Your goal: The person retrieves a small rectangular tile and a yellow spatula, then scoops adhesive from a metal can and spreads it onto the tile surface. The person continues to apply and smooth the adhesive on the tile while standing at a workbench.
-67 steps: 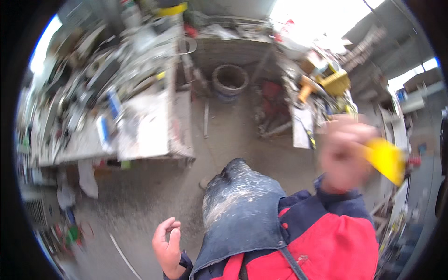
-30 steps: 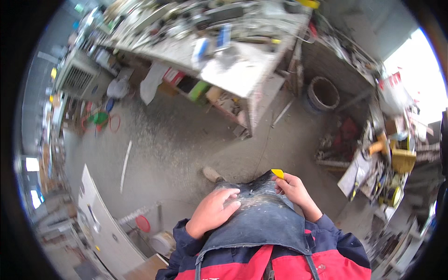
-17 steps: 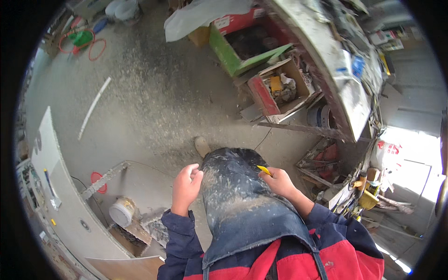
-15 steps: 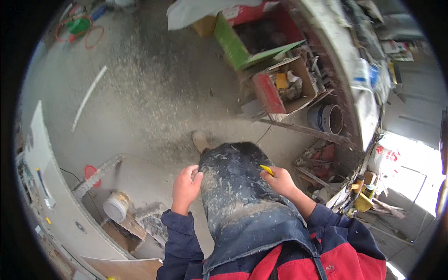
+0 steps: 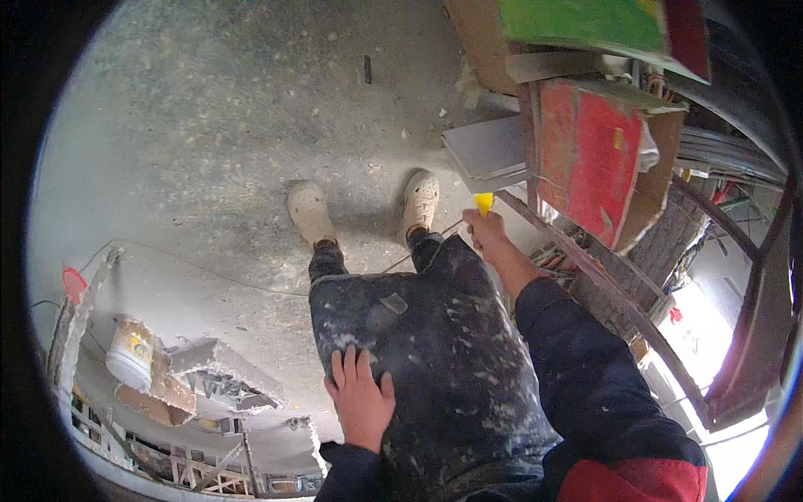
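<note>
My left hand [image 5: 363, 407] lies against the dark, white-spattered apron [image 5: 443, 360], its fingers spread and nothing in them. Stretched out ahead and to the right, my right hand [image 5: 488, 231] is closed around a small yellow object [image 5: 483, 202]. Only its yellow end shows above the fingers, so its exact kind is unclear. That hand is close to the grey flat panels [image 5: 489, 151] and a rusty metal bar [image 5: 569, 245].
A red cardboard box [image 5: 585, 159] and a green one [image 5: 585, 25] stand at the right. A thin cord [image 5: 209, 276] crosses the floor near my light shoes [image 5: 311, 213]. At the left are a white bucket [image 5: 130, 356] and broken board pieces [image 5: 226, 368].
The view has shifted toward the boxes at the right. My right hand has reached forward with the yellow object. My left hand has come down onto the apron.
</note>
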Demonstrator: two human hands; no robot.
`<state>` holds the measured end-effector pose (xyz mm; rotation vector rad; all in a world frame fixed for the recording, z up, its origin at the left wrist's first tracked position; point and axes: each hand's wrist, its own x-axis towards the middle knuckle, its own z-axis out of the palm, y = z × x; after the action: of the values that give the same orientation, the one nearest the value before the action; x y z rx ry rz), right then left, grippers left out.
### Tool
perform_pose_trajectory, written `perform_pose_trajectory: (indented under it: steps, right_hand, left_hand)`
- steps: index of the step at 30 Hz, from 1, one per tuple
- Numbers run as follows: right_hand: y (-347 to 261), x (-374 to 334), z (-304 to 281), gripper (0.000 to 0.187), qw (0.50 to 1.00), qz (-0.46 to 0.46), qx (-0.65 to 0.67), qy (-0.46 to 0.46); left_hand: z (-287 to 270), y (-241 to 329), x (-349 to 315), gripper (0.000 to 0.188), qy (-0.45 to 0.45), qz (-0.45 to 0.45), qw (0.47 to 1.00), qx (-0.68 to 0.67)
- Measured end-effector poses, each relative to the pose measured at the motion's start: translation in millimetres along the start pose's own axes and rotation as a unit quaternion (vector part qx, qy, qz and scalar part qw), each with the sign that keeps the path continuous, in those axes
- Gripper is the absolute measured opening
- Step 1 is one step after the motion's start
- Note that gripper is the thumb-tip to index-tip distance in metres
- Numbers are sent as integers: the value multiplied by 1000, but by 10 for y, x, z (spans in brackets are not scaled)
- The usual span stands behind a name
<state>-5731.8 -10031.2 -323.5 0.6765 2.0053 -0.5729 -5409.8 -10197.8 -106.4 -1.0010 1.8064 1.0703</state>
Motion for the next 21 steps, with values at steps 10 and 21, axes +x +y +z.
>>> perform_pose_trajectory:
  steps: [10, 21]
  right_hand:
    - [-147, 1142, 630, 18, 922, 139, 319, 173]
    - [-5, 1423, 463, 22, 897, 121, 364, 218]
  left_hand:
    - [-280, 139, 287, 73, -91, -35, 995, 31]
    - [-475, -95, 368, 67, 8, 50, 999, -6]
